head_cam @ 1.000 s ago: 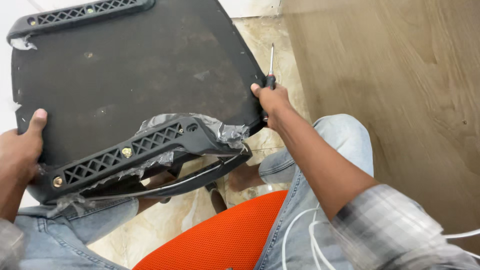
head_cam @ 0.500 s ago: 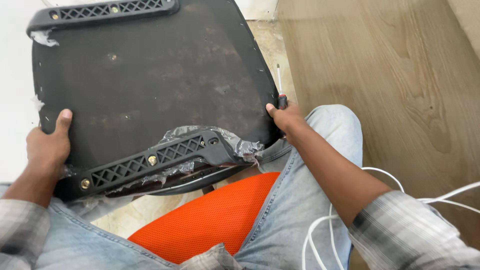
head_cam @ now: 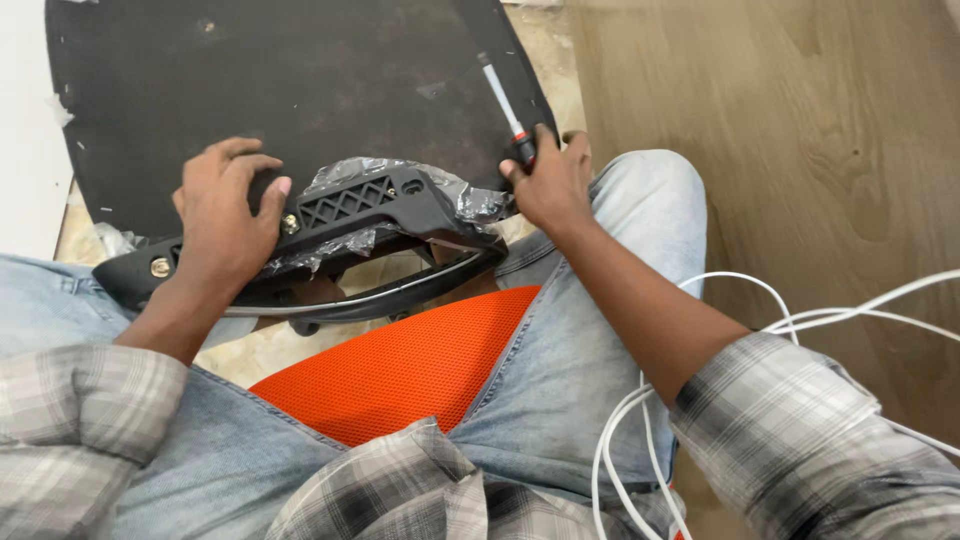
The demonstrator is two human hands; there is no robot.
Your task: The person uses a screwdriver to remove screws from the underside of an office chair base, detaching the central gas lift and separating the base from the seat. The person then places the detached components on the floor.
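A black chair seat [head_cam: 300,90] lies upside down across my knees, its dusty underside facing up. A black armrest bracket [head_cam: 350,210] with lattice holes and brass bolts runs along its near edge, partly wrapped in clear plastic film [head_cam: 470,200]. My left hand [head_cam: 225,215] rests palm-down on the bracket's left part, fingers spread over it. My right hand [head_cam: 550,180] is shut on a screwdriver [head_cam: 505,105] with a red and black handle; its shaft lies over the seat's right edge.
I sit on an orange mesh seat [head_cam: 400,370], in light blue jeans and a grey checked shirt. White cables [head_cam: 760,300] loop by my right knee. A wooden panel [head_cam: 800,130] fills the right side; marble floor shows below the seat.
The seat has come down closer onto my lap. My left hand left the seat's left edge and now lies on the bracket. My right hand swung the screwdriver over the seat's right edge.
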